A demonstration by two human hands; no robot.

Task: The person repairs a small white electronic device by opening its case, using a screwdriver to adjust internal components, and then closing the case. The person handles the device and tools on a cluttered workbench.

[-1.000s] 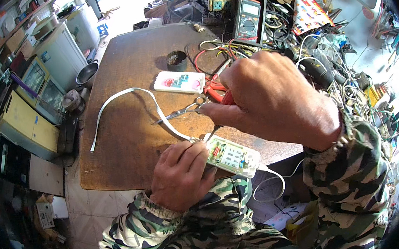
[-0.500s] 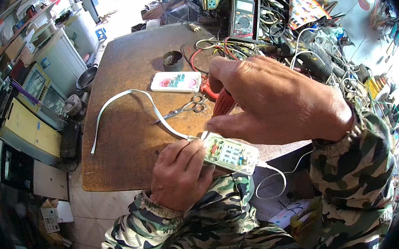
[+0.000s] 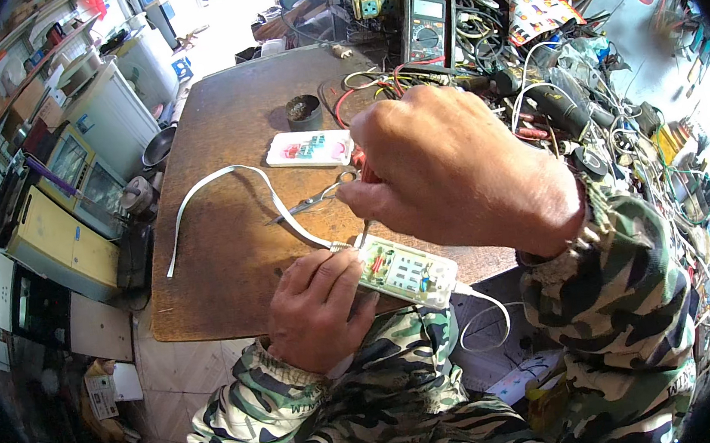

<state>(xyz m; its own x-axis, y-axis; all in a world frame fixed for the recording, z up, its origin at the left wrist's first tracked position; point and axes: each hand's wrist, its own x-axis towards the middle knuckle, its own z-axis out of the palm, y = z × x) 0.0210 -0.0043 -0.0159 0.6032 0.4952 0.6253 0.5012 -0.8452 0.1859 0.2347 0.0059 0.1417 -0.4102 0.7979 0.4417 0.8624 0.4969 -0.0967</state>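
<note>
Circuit box (image 3: 403, 270), 1, gripped by left hand (image 3: 316, 308); right hand (image 3: 445, 169) pinches 1 screwdriver (image 3: 365, 231).

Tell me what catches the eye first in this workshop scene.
First, the two hands at the centre: the left hand grips an opened white electronic box with its circuit board showing, while the right hand pokes a thin tool into it. Next, the long white flat cable looping from the box across the brown wooden table. Then the tangle of wires and a multimeter heaped at the table's far right.
</note>
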